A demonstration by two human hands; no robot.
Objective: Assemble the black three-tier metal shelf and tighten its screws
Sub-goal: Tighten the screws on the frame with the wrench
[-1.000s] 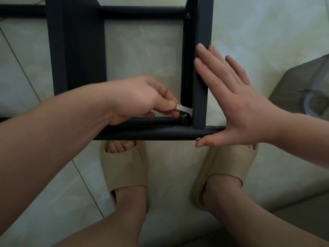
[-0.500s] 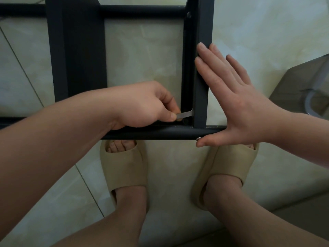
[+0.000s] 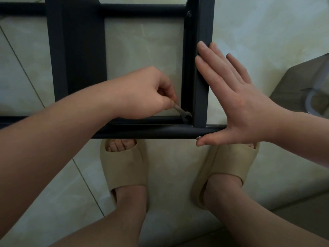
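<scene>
Black metal shelf frame (image 3: 83,59) over a tiled floor (image 3: 142,50), seen from above. The left hand (image 3: 149,93), fingers curled, pinches a small flat wrench (image 3: 179,110) whose head sits on the fastener in the frame's near right inner corner. The right hand (image 3: 240,104), fingers straight, presses flat against the upright post (image 3: 203,86), thumb under the near crossbar (image 3: 151,131). Beige slippers (image 3: 124,166) stand just below the crossbar.
</scene>
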